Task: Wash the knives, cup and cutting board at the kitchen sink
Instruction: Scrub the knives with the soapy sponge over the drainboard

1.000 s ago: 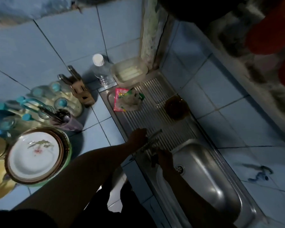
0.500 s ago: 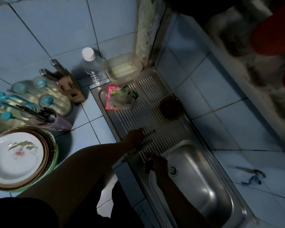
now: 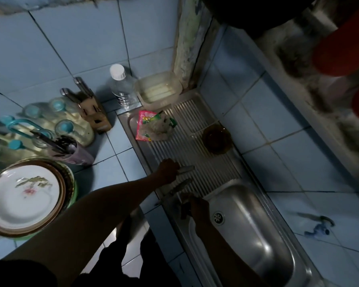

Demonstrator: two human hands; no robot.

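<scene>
Dim kitchen counter, blue tile. At 9 o'clock a stack of plates [image 3: 25, 198], top one white with a flower print. Just above it, at 10 o'clock, a purple utensil cup [image 3: 71, 151] lying tilted with dark handles poking out, and behind it clear glasses with teal lids [image 3: 61, 126]. Wooden knife block [image 3: 92, 111] at 11 o'clock, two metal handles sticking up. Clear bottle [image 3: 123, 88] with white cap near 12, a plastic container [image 3: 159, 89] just right of it against the wall.

Steel sink [image 3: 257, 230] runs from centre to 5 o'clock, ribbed drainboard [image 3: 195, 148] above the basin. Pink and green plastic packet [image 3: 153, 126] on the drainboard's upper left. Brown glass cup [image 3: 216, 138] sits on the drainboard at 1 o'clock, touched by neither hand.

Left hand [image 3: 168, 170] at centre, on the drainboard's left edge, fingers curled round a knife [image 3: 186, 169]; blade points to 3 o'clock. A second knife [image 3: 180, 186] lies just below it on the ribs, at the basin's rim. Right hand [image 3: 199, 208] at the basin's upper-left corner, near the drain [image 3: 218, 217], curled over something dark; too dark to tell what or whether it's gripped.

Blue tap [image 3: 317, 228] at 4 o'clock. Red shapes [image 3: 344, 48] blurred at 2 o'clock. No cutting board identifiable.
</scene>
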